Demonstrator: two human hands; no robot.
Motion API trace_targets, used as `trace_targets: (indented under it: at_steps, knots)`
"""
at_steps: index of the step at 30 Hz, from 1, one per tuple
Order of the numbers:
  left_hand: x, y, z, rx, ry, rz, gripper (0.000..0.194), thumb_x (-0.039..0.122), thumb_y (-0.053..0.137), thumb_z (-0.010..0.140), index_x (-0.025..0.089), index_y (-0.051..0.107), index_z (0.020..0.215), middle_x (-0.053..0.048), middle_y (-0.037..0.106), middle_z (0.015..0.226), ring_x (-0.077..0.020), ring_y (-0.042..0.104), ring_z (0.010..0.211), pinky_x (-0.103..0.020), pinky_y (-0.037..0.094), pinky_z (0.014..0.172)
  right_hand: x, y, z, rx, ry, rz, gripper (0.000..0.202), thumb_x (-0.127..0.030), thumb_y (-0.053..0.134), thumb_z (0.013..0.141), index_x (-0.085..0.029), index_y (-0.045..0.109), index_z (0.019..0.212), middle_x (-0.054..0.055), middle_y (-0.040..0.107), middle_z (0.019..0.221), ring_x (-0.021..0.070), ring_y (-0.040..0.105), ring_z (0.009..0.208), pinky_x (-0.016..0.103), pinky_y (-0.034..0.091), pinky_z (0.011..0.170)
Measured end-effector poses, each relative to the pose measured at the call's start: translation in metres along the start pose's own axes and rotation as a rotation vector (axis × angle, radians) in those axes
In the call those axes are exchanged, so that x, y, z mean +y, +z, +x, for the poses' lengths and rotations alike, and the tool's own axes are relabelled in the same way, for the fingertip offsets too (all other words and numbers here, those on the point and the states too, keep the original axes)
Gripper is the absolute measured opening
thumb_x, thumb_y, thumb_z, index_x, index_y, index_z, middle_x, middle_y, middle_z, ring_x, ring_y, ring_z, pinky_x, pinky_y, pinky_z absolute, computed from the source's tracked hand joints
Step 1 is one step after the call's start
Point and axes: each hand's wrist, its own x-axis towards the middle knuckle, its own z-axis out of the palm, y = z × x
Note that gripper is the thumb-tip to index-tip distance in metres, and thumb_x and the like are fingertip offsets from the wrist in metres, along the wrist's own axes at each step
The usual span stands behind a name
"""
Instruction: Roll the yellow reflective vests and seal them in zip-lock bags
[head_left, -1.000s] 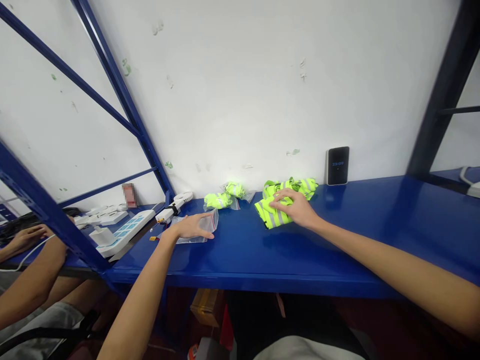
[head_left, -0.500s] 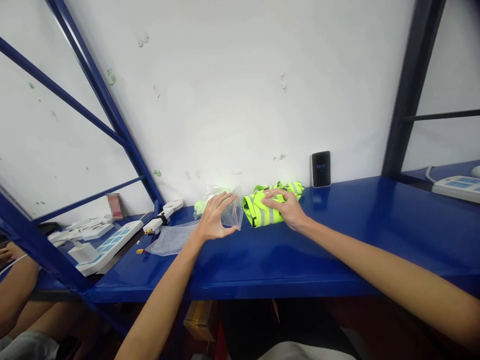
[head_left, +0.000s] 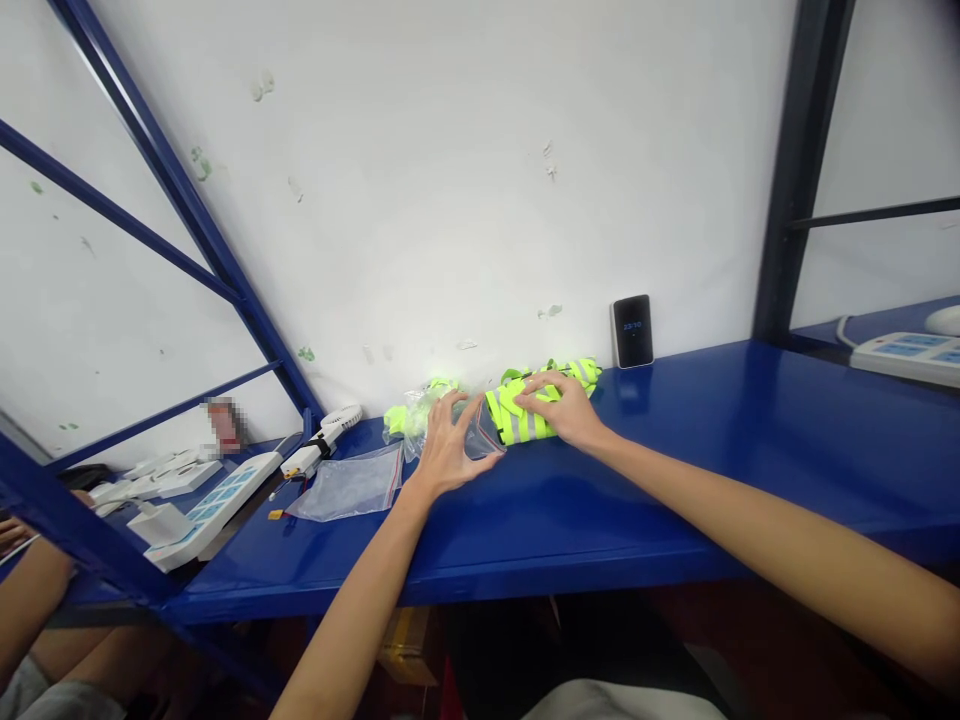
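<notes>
My left hand (head_left: 452,445) grips a clear zip bag (head_left: 482,436), its thumb and fingers spread wide at the bag's mouth. That mouth meets the left end of a rolled yellow-green reflective vest (head_left: 517,422). Around the roll's top and right side curls my right hand (head_left: 564,408), holding it on the table. Behind my left hand lies more yellow-green cloth in clear plastic (head_left: 412,415). A second clear zip bag (head_left: 349,487) rests flat to the left of my left wrist.
On the blue table (head_left: 675,450) a black phone-like device (head_left: 633,331) leans against the wall. A small white fan (head_left: 319,450) and a power strip (head_left: 217,510) are at left, beside a blue frame post (head_left: 225,255). Another person's arm (head_left: 37,590) shows at far left.
My left hand has moved right with the bag, bringing its mouth up to the vest's left end. My right hand stays on the vest. The view has shifted slightly.
</notes>
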Motion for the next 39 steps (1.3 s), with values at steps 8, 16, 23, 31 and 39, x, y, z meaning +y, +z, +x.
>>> trace_targets:
  at_steps: [8, 16, 23, 31, 39]
  knots:
    - [0.012, 0.015, -0.001, 0.030, -0.008, 0.119, 0.075, 0.054, 0.057, 0.084, 0.023, 0.030, 0.147, -0.017, 0.031, 0.148, -0.0337, 0.018, 0.145, -0.056, 0.014, 0.115, 0.008, 0.004, 0.000, 0.060, 0.027, -0.143, 0.016, -0.035, 0.074, 0.070, -0.020, 0.070, 0.073, 0.007, 0.068, 0.093, 0.0255, 0.061, 0.097, 0.041, 0.042, 0.094]
    - [0.023, 0.031, 0.004, -0.016, 0.028, 0.162, 0.084, 0.058, 0.051, 0.086, 0.011, 0.019, 0.148, -0.021, 0.032, 0.151, -0.0311, 0.018, 0.146, -0.054, 0.018, 0.117, 0.007, 0.013, -0.006, 0.022, -0.030, -0.193, 0.009, -0.029, 0.068, 0.072, -0.020, 0.069, 0.072, 0.006, 0.063, 0.091, 0.0235, 0.061, 0.092, 0.039, 0.044, 0.090]
    - [0.039, 0.037, 0.007, -0.045, 0.006, 0.180, 0.072, 0.046, 0.049, 0.091, 0.009, 0.022, 0.146, -0.022, 0.039, 0.147, -0.0312, 0.026, 0.143, -0.055, 0.022, 0.115, 0.020, 0.018, -0.004, 0.071, 0.108, -0.279, 0.005, -0.023, 0.064, 0.066, -0.020, 0.067, 0.069, 0.004, 0.059, 0.085, 0.0237, 0.059, 0.089, 0.038, 0.044, 0.088]
    - [0.048, 0.044, 0.006, -0.063, 0.025, 0.181, 0.070, 0.038, 0.050, 0.091, 0.007, 0.022, 0.147, -0.022, 0.038, 0.148, -0.0297, 0.025, 0.144, -0.053, 0.022, 0.116, 0.021, 0.019, -0.004, 0.036, 0.175, -0.309, 0.002, -0.020, 0.061, 0.062, -0.019, 0.060, 0.063, 0.003, 0.055, 0.083, 0.0227, 0.056, 0.088, 0.037, 0.044, 0.086]
    - [0.038, 0.040, 0.005, -0.091, -0.013, -0.004, 0.080, 0.043, 0.054, 0.088, 0.017, 0.012, 0.151, -0.016, 0.031, 0.154, -0.0262, 0.018, 0.147, -0.051, 0.015, 0.118, 0.007, 0.017, -0.016, -0.177, -0.136, -0.165, 0.007, -0.019, 0.055, 0.074, -0.022, 0.057, 0.081, 0.005, 0.053, 0.104, 0.0216, 0.055, 0.101, 0.038, 0.041, 0.095]
